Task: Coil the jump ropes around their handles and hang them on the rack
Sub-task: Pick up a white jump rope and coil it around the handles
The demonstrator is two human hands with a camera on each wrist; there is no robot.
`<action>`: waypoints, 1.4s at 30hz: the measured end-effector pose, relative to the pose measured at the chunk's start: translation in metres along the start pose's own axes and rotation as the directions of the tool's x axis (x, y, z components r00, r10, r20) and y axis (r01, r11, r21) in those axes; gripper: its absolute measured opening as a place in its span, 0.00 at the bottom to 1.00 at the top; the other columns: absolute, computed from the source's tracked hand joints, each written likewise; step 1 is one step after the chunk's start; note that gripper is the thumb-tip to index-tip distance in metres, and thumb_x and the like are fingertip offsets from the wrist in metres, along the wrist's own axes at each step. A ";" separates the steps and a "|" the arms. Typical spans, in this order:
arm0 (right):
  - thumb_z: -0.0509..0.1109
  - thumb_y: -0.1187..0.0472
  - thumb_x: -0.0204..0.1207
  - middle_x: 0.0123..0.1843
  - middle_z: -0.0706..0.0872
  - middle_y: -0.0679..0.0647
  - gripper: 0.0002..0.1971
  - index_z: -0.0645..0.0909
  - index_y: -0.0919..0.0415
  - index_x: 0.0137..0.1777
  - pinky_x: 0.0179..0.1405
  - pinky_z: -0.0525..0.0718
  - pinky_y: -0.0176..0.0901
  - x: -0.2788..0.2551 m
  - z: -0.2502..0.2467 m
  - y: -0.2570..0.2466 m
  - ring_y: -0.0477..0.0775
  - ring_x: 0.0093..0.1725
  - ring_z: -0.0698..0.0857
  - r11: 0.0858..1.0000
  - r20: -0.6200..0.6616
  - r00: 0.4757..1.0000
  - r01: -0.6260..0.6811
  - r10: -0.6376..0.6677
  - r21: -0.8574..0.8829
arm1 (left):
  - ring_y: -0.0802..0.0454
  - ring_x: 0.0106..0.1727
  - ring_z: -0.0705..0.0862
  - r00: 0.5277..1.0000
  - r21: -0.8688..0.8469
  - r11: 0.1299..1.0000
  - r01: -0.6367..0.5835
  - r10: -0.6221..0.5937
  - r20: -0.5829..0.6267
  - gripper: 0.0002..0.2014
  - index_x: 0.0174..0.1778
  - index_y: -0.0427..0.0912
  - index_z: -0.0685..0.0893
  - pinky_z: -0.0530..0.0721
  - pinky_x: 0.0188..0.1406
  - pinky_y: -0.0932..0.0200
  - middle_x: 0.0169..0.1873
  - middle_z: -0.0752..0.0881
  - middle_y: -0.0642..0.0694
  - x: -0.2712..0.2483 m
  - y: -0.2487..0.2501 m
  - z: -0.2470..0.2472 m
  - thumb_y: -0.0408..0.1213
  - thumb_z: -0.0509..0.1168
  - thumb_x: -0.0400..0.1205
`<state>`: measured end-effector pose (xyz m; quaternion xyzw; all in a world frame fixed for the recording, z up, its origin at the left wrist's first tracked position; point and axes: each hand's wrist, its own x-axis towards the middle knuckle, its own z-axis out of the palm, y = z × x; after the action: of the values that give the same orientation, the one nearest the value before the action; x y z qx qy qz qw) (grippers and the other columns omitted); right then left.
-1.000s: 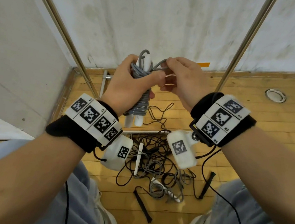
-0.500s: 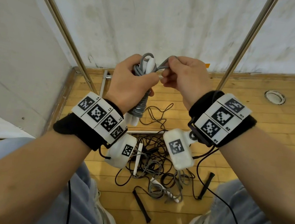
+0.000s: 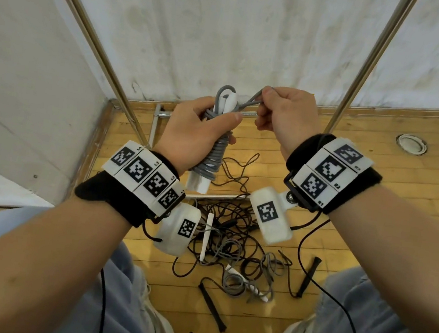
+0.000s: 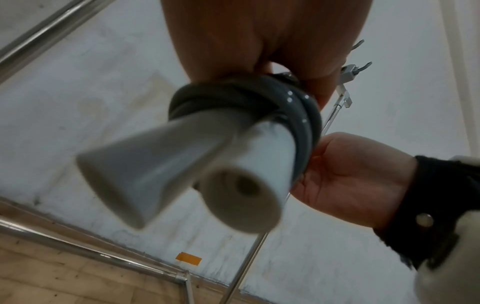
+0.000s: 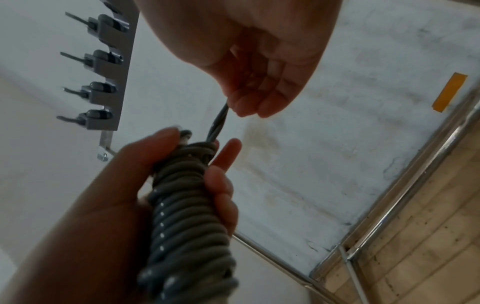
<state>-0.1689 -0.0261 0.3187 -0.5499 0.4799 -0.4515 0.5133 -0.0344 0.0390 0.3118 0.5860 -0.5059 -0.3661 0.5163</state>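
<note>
My left hand (image 3: 200, 132) grips a grey jump rope (image 3: 214, 154) coiled tightly around its two white handles (image 4: 233, 170), held upright in front of the wall. My right hand (image 3: 282, 113) pinches a doubled loop of the grey rope (image 3: 251, 101) that comes off the top of the coil (image 5: 187, 209) and pulls it to the right. In the right wrist view the loop (image 5: 219, 121) runs taut from the coil up into the fingertips. A grey hook rack (image 5: 103, 67) with several prongs hangs on the wall, above and left of the coil.
On the wooden floor (image 3: 376, 205) between my feet lies a tangle of black and grey jump ropes (image 3: 233, 241) with loose black handles (image 3: 211, 305). Two slanted metal poles (image 3: 368, 65) of a frame rise before the white wall. A round floor fitting (image 3: 410, 143) sits at right.
Both hands have risen slightly with the coil. The right hand has drawn the rope loop farther right and tighter from the top of the coil.
</note>
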 end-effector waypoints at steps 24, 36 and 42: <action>0.59 0.65 0.84 0.33 0.82 0.54 0.13 0.82 0.61 0.39 0.34 0.84 0.42 -0.010 0.004 -0.008 0.50 0.30 0.82 0.997 0.161 0.984 0.070 -0.076 0.042 | 0.51 0.33 0.84 0.990 0.174 0.984 -0.044 0.066 -0.127 0.04 0.36 0.45 0.82 0.85 0.37 0.48 0.30 0.84 0.46 0.004 0.003 -0.006 0.35 0.69 0.76; 0.66 0.69 0.78 0.33 0.85 0.56 0.09 0.83 0.61 0.38 0.44 0.88 0.51 -0.031 0.016 -0.072 0.53 0.34 0.86 0.963 0.197 0.943 0.257 -0.268 0.078 | 0.46 0.45 0.88 0.978 0.049 0.986 -0.158 0.163 -0.133 0.02 0.41 0.46 0.85 0.85 0.51 0.44 0.40 0.89 0.43 -0.010 0.058 -0.019 0.38 0.69 0.79; 0.68 0.69 0.77 0.29 0.85 0.51 0.09 0.85 0.57 0.39 0.39 0.88 0.40 -0.035 0.021 -0.112 0.46 0.30 0.85 0.927 0.189 0.908 0.368 -0.374 0.066 | 0.57 0.38 0.85 0.967 0.190 0.958 -0.215 0.236 -0.094 0.07 0.36 0.48 0.87 0.85 0.43 0.58 0.34 0.88 0.50 -0.004 0.108 -0.048 0.31 0.68 0.76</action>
<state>-0.1453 0.0126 0.4288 -0.6657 0.3065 -0.4906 0.4714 -0.0126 0.0588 0.4261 0.5886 -0.5694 -0.2231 0.5287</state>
